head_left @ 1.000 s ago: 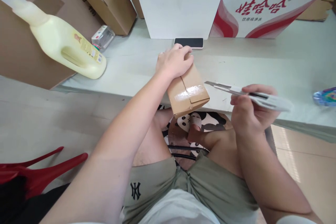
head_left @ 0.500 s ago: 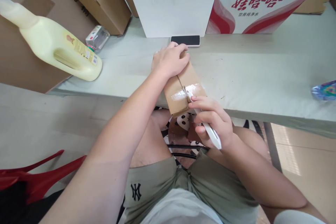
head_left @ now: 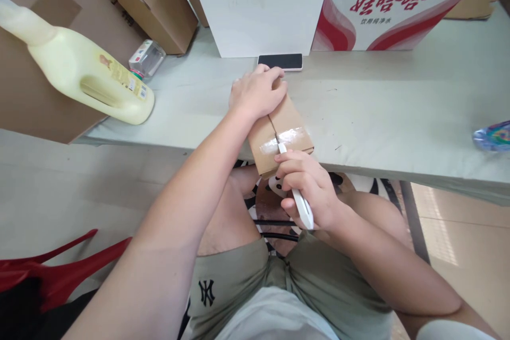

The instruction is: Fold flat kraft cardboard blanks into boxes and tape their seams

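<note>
A small brown cardboard box (head_left: 289, 119) lies at the table's front edge, its near end jutting past it. Clear tape crosses the centre seam on its top. My left hand (head_left: 258, 90) grips the far end of the box, fingers bent over it. In my right hand (head_left: 306, 183) is a white utility knife (head_left: 302, 207), fingers closed around its handle. The blade's tip touches the seam at the tape.
A phone (head_left: 281, 61) lies just beyond the box, before a white box (head_left: 263, 10). A red-and-white carton (head_left: 382, 26) stands at the back right. Left are a yellow bottle (head_left: 83, 71) and a clear container (head_left: 149, 58). A shiny packet (head_left: 494, 136) rests far right.
My right hand and the knife have shifted left, and the knife's handle now stands more in line with the seam. My left hand still holds the box in the same place.
</note>
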`<action>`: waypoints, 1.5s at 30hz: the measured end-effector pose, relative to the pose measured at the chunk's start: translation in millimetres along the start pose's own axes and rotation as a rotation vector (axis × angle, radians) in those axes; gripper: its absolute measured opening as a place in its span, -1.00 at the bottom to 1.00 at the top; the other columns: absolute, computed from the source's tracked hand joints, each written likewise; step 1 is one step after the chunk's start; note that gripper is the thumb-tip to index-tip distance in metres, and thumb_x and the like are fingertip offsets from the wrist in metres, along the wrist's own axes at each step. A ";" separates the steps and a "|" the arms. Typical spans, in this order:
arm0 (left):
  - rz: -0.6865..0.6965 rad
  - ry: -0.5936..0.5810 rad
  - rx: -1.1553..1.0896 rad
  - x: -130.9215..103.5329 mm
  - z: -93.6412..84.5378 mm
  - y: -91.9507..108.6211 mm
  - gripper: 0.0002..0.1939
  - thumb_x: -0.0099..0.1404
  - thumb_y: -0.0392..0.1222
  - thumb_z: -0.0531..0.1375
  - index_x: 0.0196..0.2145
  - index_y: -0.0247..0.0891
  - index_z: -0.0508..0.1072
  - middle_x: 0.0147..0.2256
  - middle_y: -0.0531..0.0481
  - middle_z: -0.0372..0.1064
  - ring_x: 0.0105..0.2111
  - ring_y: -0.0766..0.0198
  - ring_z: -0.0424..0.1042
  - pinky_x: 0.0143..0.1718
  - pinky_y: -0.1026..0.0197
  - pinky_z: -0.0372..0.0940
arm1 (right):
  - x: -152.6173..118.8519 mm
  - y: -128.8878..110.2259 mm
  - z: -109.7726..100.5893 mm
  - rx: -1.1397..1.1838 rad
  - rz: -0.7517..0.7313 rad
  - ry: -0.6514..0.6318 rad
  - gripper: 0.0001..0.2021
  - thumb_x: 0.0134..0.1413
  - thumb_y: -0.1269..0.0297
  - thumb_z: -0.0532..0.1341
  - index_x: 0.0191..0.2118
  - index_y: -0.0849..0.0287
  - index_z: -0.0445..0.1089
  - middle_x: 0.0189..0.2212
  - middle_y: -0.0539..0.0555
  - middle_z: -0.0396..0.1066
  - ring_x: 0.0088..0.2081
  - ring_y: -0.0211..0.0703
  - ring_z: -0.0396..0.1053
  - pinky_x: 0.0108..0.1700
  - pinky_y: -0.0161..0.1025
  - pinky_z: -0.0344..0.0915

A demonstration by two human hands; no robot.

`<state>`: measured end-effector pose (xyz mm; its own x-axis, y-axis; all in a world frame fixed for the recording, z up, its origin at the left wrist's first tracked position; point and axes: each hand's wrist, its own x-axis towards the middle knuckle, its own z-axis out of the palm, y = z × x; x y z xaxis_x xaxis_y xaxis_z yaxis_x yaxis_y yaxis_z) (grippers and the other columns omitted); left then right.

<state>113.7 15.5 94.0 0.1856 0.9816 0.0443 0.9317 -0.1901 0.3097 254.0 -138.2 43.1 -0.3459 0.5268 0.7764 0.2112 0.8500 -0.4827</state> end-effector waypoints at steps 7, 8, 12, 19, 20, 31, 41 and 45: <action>-0.007 -0.007 0.010 -1.6 -1.5 2.4 -0.57 0.41 -0.01 -0.04 0.15 0.17 0.42 0.19 0.06 0.34 0.09 -0.05 0.35 0.15 -0.14 0.19 | 2.4 -2.6 3.7 -0.036 0.050 0.067 -0.74 0.41 0.08 -0.01 -0.24 0.10 0.25 -0.33 0.11 0.41 -0.11 -0.02 0.49 -0.16 -0.06 0.42; -0.007 -0.007 0.011 -1.6 -1.6 2.6 -0.56 0.41 -0.01 -0.04 0.15 0.17 0.42 0.19 0.05 0.34 0.09 -0.06 0.35 0.16 -0.15 0.18 | 2.9 -4.0 3.4 -0.015 0.051 0.086 -0.74 0.41 0.07 -0.01 -0.25 0.11 0.24 -0.35 0.10 0.40 -0.14 -0.04 0.49 -0.17 -0.07 0.42; -0.002 -0.011 0.016 -1.0 -0.7 2.3 -0.56 0.40 -0.03 -0.03 0.17 0.20 0.40 0.19 0.04 0.32 0.13 -0.09 0.31 0.18 -0.19 0.15 | 5.1 -9.0 2.7 0.093 0.074 0.194 -0.75 0.39 0.06 0.03 -0.30 0.08 0.19 -0.44 0.04 0.34 -0.27 -0.09 0.48 -0.25 -0.11 0.46; 0.008 0.024 -0.014 0.1 1.8 -0.3 -0.60 0.40 -0.01 -0.01 0.10 0.20 0.45 0.15 0.04 0.34 0.07 -0.05 0.36 0.16 -0.16 0.19 | 5.9 -10.2 2.8 0.142 0.086 0.311 -0.78 0.37 0.13 0.07 -0.32 0.07 0.19 -0.48 0.02 0.34 -0.30 -0.10 0.49 -0.27 -0.10 0.51; 0.006 0.023 -0.015 0.1 1.6 -0.2 -0.60 0.40 -0.01 -0.01 0.10 0.20 0.45 0.15 0.04 0.35 0.06 -0.04 0.37 0.16 -0.15 0.19 | 5.8 -10.6 2.5 0.138 0.091 0.298 -0.78 0.37 0.13 0.07 -0.32 0.07 0.19 -0.47 0.02 0.35 -0.29 -0.10 0.50 -0.26 -0.09 0.51; -0.010 0.008 -0.011 -1.3 -1.4 2.1 -0.60 0.39 -0.03 0.00 0.09 0.18 0.46 0.16 0.05 0.35 0.07 -0.03 0.36 0.17 -0.15 0.18 | 2.3 -6.9 1.8 0.178 0.082 0.385 -0.75 0.36 0.12 0.09 -0.36 0.08 0.22 -0.51 0.03 0.38 -0.35 -0.10 0.51 -0.30 -0.09 0.52; -0.010 0.017 -0.015 -0.7 -0.9 0.2 -0.61 0.39 -0.01 -0.01 0.08 0.19 0.46 0.15 0.06 0.35 0.07 -0.04 0.37 0.15 -0.13 0.20 | -3.5 -6.2 -2.5 0.187 0.069 0.427 -0.71 0.36 0.10 0.10 -0.40 0.09 0.25 -0.49 0.03 0.44 -0.34 -0.08 0.55 -0.35 -0.11 0.53; -0.023 0.028 -0.050 -1.5 -2.4 -1.5 -0.57 0.41 0.01 -0.04 0.15 0.20 0.39 0.17 0.05 0.34 0.09 -0.05 0.36 0.13 -0.12 0.21 | 4.4 7.4 -17.5 -0.034 -0.213 0.667 -0.68 0.37 0.12 0.08 -0.45 0.05 0.21 -0.50 -0.04 0.37 -0.42 -0.21 0.47 -0.38 -0.21 0.51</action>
<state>111.2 14.4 95.8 0.1548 0.9860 0.0627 0.9187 -0.1670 0.3579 270.1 -129.5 50.0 0.2497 0.2288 0.9409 0.2334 0.9288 -0.2878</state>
